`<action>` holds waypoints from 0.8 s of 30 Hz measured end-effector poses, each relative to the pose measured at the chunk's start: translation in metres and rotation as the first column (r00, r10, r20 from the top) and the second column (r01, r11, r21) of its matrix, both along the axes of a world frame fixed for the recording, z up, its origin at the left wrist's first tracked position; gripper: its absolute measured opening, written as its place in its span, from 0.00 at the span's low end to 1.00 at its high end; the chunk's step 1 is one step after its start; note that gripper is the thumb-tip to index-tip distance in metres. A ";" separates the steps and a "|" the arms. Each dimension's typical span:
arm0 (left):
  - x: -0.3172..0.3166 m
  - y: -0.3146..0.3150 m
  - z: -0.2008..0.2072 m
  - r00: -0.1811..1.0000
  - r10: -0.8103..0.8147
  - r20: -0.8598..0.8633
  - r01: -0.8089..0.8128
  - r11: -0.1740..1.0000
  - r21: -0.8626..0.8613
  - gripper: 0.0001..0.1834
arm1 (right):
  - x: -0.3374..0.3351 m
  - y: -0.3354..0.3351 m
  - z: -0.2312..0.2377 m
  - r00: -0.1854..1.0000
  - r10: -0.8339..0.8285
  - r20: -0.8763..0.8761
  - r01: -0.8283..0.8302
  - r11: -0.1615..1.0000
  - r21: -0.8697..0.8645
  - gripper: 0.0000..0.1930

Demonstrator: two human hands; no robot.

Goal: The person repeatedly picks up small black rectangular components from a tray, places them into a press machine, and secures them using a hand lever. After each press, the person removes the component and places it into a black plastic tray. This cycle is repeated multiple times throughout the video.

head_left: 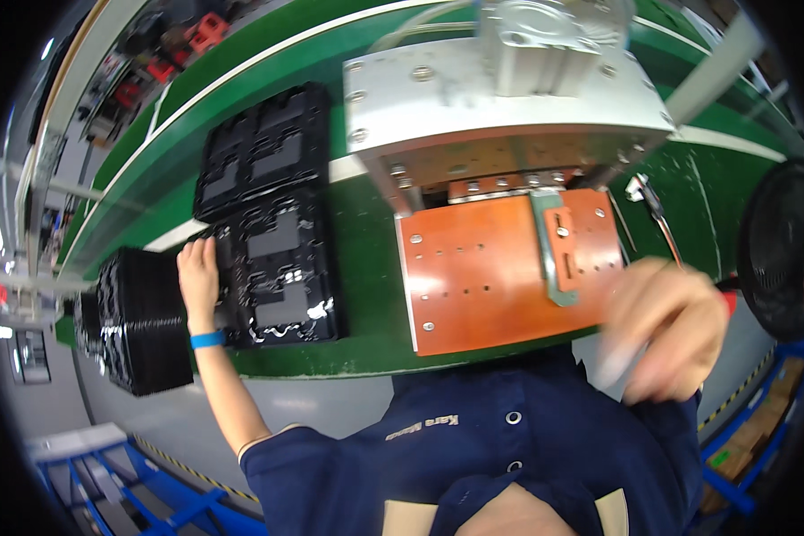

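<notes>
My left hand, a blue band at its wrist, is at the left edge of the nearer black plastic tray. Its fingers are bent close together; their tips and anything between them are hidden. This tray has moulded pockets with flat dark grey pieces in them. My right hand is raised near the right front corner of an orange fixture plate. Its fingers look curled but are smeared by motion, so I cannot make out whether they hold anything. A metal strip with an orange block is fixed on the plate.
Behind the plate stands a silver press frame with a cylinder on top. Another black tray lies beyond the nearer one. Stacked black trays stand at the left. A cable and a round black fan-like object are at the right.
</notes>
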State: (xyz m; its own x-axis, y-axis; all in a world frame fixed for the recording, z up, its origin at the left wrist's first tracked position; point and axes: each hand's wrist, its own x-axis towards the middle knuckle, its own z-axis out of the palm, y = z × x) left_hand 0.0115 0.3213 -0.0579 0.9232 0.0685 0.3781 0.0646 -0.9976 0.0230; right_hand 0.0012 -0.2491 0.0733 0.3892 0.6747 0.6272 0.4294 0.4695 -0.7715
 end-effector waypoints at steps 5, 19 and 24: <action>0.007 0.035 -0.012 0.972 -0.179 0.150 0.181 0.983 -0.002 0.18 | -0.001 0.050 0.022 0.898 0.423 -0.118 -0.414 0.905 0.094 0.16; -0.045 -0.190 0.086 0.991 -0.060 0.118 0.098 0.932 -0.348 0.22 | -0.042 0.105 0.014 0.938 0.281 -0.205 -0.058 0.705 0.707 0.15; -0.051 -0.301 0.080 0.939 -0.317 0.130 0.337 0.783 -0.523 0.20 | -0.033 0.074 -0.002 0.936 0.300 -0.183 -0.185 0.863 0.471 0.17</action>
State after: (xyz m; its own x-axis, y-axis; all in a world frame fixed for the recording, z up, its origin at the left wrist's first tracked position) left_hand -0.0393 0.0199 0.0222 0.9147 -0.0369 0.4023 -0.2736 -0.7893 0.5497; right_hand -0.0315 -0.1747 0.0717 0.4274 0.4436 0.7877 0.0845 0.8479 -0.5234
